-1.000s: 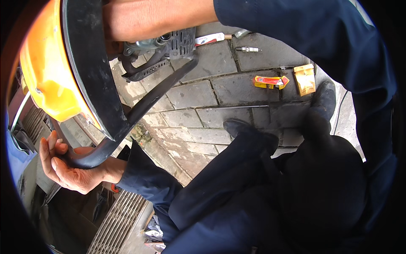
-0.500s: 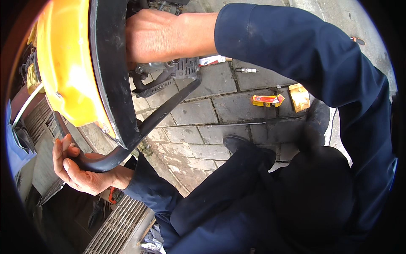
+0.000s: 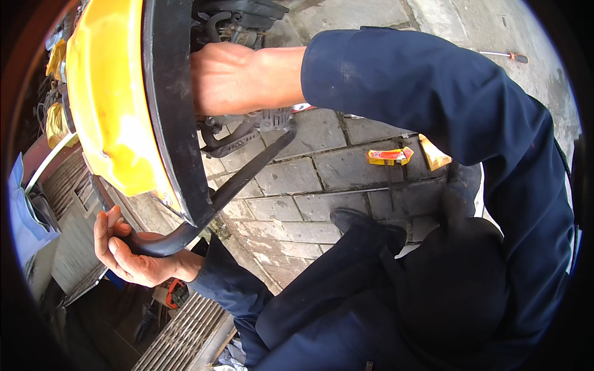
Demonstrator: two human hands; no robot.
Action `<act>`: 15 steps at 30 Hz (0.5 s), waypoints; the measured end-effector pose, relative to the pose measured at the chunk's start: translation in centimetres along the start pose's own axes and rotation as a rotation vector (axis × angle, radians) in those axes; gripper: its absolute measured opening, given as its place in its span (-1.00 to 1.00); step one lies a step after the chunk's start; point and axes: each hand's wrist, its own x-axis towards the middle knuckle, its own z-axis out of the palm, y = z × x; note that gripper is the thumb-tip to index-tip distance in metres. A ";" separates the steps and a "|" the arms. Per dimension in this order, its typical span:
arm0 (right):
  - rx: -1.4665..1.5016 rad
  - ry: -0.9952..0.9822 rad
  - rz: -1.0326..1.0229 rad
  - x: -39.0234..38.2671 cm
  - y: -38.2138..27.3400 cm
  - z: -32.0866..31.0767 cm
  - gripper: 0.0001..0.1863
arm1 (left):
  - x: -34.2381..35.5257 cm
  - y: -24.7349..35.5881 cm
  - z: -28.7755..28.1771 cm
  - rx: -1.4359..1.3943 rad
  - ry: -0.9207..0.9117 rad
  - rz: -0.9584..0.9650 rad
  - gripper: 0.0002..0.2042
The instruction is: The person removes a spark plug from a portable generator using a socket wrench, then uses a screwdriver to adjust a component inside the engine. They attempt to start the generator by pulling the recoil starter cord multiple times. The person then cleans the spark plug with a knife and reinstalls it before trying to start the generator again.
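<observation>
A yellow machine cover with a black edge fills the upper left, above a bent black tube of the frame. My left hand cups this tube at its lower bend, palm beneath it and fingers curled up around it. Behind the black edge reaches my right hand, palm down, among dark engine parts; its fingers are hidden there. Below that wrist, a slotted metal piece shows by the tube's far end.
On the grey paving lie a red-and-yellow packet, a yellow box and, farther off, a screwdriver. My sleeve partly covers a small metal piece. A slatted grille lies at the lower left.
The view has shifted, and the cover and tube appear slightly farther right. My right sleeve now covers most of the spark plug and part of the yellow box. Both hands keep their places on the machine.
</observation>
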 end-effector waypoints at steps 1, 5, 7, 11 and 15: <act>-0.020 0.004 -0.038 -0.2 0.2 -0.1 -0.94 | 0.0 -0.1 -0.1 -0.006 -0.011 0.009 -0.62; -0.061 0.116 -0.048 -1.0 0.3 0.6 -0.97 | -0.2 -0.2 -0.5 -0.017 -0.001 -0.015 -0.63; -0.005 0.237 0.045 -0.7 -0.2 1.6 -0.91 | -0.4 -0.1 -0.6 -0.039 0.036 -0.081 -0.65; -0.065 0.032 0.082 -0.4 -0.6 2.4 -0.63 | -0.9 1.2 -0.5 0.102 -0.012 -0.115 -0.65; -0.274 -0.003 -0.037 -0.5 -0.1 0.6 -0.63 | -0.4 2.2 0.1 0.153 -0.088 -0.073 -0.68</act>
